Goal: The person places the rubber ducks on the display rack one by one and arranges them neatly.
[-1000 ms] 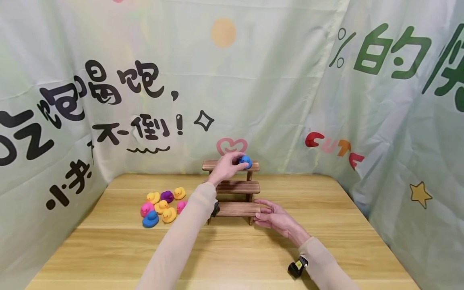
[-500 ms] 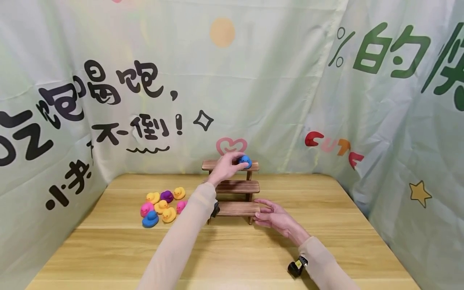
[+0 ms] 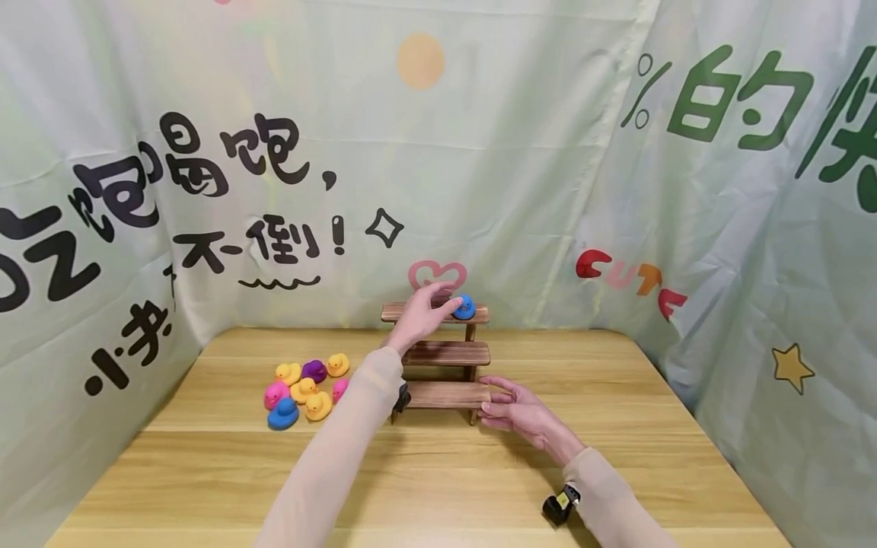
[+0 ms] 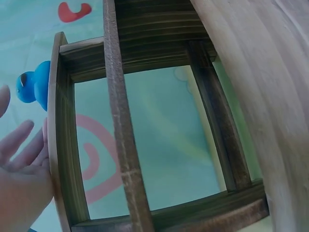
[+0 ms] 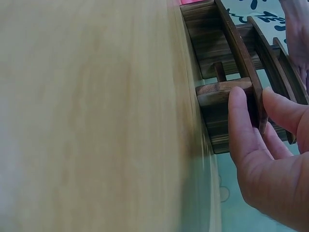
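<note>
A blue rubber duck (image 3: 465, 307) sits at the right end of the top board of a small three-tier wooden shelf (image 3: 448, 353). My left hand (image 3: 422, 313) is just left of it over that board, fingers spread. In the left wrist view a gap shows between the left hand (image 4: 21, 164) and the blue duck (image 4: 37, 86). My right hand (image 3: 524, 413) holds the right end of the lowest board. Up close in the right wrist view, the right hand (image 5: 270, 159) has its thumb on one face of the board and fingers on the other side.
Left of the shelf, several rubber ducks lie in a cluster on the wooden table (image 3: 438, 479): yellow ones, pink ones, a purple duck (image 3: 314, 371) and another blue duck (image 3: 283, 413). The left forearm partly covers a pink duck (image 3: 339, 390). A printed cloth (image 3: 479, 190) hangs behind and at both sides.
My left hand has let go of the blue duck and drawn slightly left, its fingers spreading. The duck stays on the top board. The right hand keeps its hold on the shelf.
</note>
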Demonstrator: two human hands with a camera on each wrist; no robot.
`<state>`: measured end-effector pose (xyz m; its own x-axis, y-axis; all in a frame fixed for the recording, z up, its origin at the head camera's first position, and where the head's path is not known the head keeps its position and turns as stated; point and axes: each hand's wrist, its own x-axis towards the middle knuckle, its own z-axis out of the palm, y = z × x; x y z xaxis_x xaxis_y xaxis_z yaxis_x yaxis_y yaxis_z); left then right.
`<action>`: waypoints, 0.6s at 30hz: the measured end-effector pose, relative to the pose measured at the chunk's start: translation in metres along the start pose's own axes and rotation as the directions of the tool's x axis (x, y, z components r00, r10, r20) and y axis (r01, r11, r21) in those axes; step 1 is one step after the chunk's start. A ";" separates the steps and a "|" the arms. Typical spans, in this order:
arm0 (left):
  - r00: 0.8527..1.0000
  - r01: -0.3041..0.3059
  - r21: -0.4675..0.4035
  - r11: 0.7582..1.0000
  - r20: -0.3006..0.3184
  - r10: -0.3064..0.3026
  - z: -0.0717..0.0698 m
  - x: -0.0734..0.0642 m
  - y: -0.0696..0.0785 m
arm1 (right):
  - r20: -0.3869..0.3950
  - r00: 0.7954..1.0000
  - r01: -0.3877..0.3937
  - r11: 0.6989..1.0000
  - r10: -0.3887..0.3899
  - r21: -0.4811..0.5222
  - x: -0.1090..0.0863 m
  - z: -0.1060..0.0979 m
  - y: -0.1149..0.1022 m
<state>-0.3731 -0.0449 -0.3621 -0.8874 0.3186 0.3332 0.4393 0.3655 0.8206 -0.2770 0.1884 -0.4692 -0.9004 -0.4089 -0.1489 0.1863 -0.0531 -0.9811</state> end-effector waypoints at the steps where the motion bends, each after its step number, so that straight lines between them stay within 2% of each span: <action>1: 1.000 -0.001 -0.009 1.000 -0.015 0.001 -0.001 -0.001 0.000 | -0.001 1.000 0.000 1.000 0.000 0.000 0.000 0.000 0.000; 6: 0.997 -0.027 -0.085 0.996 -0.072 0.021 -0.006 -0.004 -0.004 | 0.001 1.000 0.000 1.000 0.000 0.002 -0.001 0.000 -0.001; 10: 0.995 -0.030 -0.165 0.986 -0.100 0.014 -0.014 -0.007 -0.006 | -0.007 1.000 -0.005 1.000 0.005 0.000 -0.001 0.001 -0.002; 14: 0.995 -0.008 -0.247 0.969 -0.101 -0.017 -0.021 -0.011 -0.007 | -0.010 1.000 -0.003 1.000 0.003 -0.004 -0.001 0.001 -0.003; 18: 0.995 0.004 -0.259 0.966 -0.093 -0.030 -0.028 -0.017 -0.007 | -0.002 1.000 0.000 1.000 0.000 -0.006 -0.002 0.001 -0.002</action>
<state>-0.3651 -0.0774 -0.3605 -0.9092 0.2247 0.3506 0.3843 0.1281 0.9143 -0.2753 0.1885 -0.4666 -0.9009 -0.4074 -0.1495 0.1845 -0.0479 -0.9817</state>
